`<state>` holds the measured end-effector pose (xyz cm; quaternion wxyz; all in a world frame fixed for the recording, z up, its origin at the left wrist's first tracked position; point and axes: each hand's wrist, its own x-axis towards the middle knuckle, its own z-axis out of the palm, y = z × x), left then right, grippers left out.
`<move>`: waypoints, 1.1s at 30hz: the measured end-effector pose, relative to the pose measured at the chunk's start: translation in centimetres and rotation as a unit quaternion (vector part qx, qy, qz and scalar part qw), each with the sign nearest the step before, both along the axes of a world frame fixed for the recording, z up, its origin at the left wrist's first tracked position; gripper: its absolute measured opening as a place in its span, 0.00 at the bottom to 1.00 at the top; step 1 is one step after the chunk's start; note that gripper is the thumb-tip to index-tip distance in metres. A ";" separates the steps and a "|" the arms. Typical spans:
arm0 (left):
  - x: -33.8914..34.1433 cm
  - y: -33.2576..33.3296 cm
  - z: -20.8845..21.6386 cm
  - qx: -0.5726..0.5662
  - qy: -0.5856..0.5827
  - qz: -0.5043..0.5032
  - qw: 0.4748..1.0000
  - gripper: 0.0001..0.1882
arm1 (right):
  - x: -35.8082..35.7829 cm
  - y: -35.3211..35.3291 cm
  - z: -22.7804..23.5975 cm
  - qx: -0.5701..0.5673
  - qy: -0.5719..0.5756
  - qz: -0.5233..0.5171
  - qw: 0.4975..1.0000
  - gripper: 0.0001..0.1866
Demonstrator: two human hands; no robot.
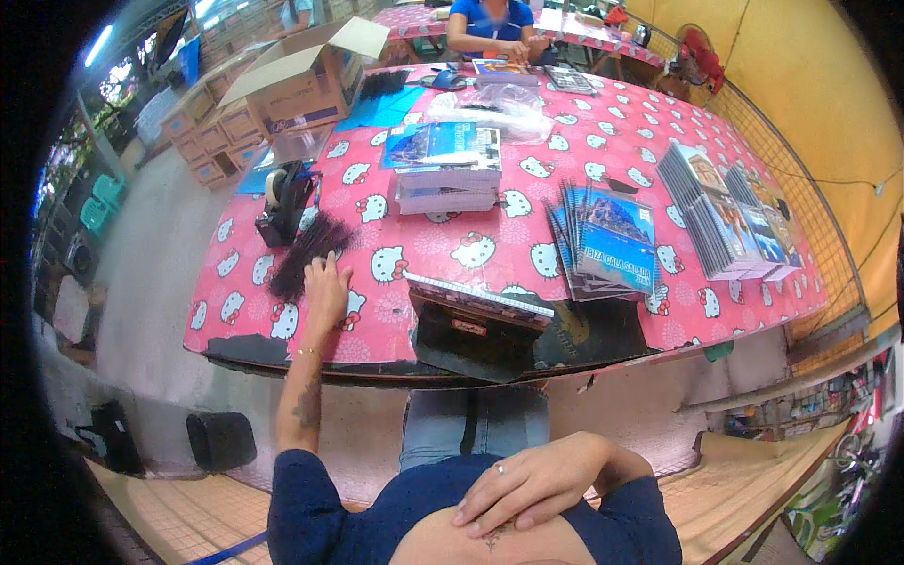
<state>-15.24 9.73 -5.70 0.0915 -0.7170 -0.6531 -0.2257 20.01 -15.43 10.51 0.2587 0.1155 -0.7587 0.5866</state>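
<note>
My left hand (326,287) reaches to the left side of the table, its fingers apart and touching a pile of thin black strands (311,252) that look like binding coils. Whether a strand is between the fingertips is too small to tell. Flat against my upper chest, my right hand (537,482) rests with fingers stretched out and a ring on one of them. Straight ahead, at the near edge, a spiral-bound stack of pages (480,297) leans on a dark stand (471,334). A black tape dispenser (282,207) stands just beyond the pile.
Blue-covered notebooks (612,240) lie fanned right of centre, with thick upright rows of notebooks (716,212) farther right. Another stack (444,174) sits mid-table near clear plastic (499,113). An open carton (301,85) stands far left. Across the table, a person in blue (490,24) handles booklets.
</note>
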 end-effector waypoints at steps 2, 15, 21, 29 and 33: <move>-1.5 1.1 -0.5 -0.001 0.078 -0.023 0.997 0.18 | 1.0 0.3 0.6 0.017 -0.088 -0.031 0.995 0.16; -3.6 4.4 -0.9 0.055 0.141 0.043 0.988 0.11 | -0.4 3.0 1.5 0.038 0.034 0.009 0.999 0.09; -3.8 4.8 -0.8 0.085 0.158 0.031 0.983 0.09 | -6.1 10.4 -0.5 0.370 -0.139 -0.662 0.637 0.15; -0.7 2.8 2.5 0.169 -0.009 -0.023 0.985 0.13 | -4.6 14.7 -5.2 0.348 -0.256 -0.647 0.629 0.09; 3.7 -2.2 6.3 0.148 -0.166 -0.113 0.968 0.17 | -3.2 14.9 -4.9 0.352 -0.241 -0.625 0.654 0.09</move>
